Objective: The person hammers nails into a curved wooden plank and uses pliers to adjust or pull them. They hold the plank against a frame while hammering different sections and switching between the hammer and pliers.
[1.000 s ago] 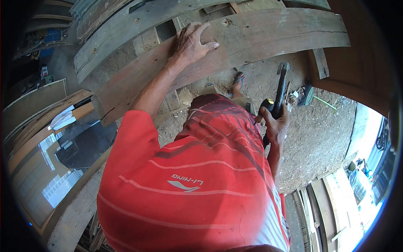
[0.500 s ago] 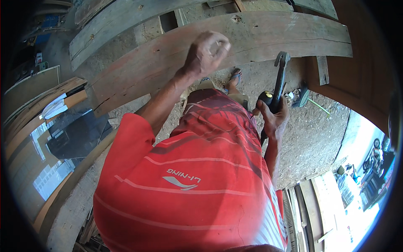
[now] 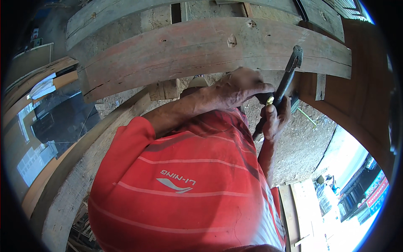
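My right hand [image 3: 275, 119] is closed around the dark handle of a hammer [image 3: 286, 80], its metal head up near the front edge of a wide plank. Against the handle sits a small black rounded object [image 3: 263, 98] with a shiny yellow part, close to my right thumb. My left hand [image 3: 241, 87] reaches across in front of my red shirt and closes on the black object, thumb pointing right. Its fingers are partly blurred and hidden, and what exactly the object is does not show.
The wide wooden plank [image 3: 189, 50] runs across in front of me, with another plank [image 3: 126, 17] behind it. A wooden beam [image 3: 71, 185] slants along my left. A brown wood panel [image 3: 361, 92] stands at right. Boards [image 3: 296, 201] lie at lower right.
My left hand has come down and right from over the plank to the black object at my right hand. The hammer has tilted and shifted slightly right. The view has moved a little.
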Demonstrator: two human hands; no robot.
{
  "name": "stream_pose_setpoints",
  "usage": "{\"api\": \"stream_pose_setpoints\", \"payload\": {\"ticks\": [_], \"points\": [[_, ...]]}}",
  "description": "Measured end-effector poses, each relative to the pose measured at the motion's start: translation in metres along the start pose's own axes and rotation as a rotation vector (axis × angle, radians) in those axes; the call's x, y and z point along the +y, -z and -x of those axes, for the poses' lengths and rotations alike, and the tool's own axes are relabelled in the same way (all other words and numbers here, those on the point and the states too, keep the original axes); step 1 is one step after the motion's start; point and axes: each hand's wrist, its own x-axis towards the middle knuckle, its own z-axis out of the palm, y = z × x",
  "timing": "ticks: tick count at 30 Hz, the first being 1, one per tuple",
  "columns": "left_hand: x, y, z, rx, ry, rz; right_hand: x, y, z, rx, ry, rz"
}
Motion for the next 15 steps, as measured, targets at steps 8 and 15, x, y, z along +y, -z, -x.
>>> {"api": "stream_pose_setpoints", "payload": {"ticks": [8, 15], "points": [[-0.047, -0.021, 0.006, 0.225, -0.101, -0.279, 0.008, 0.002, 0.020, 0.134, -0.197, 0.048], [-0.066, -0.019, 0.001, 0.113, -0.087, -0.203, 0.015, -0.008, 0.041, 0.171, -0.255, 0.072]]}}
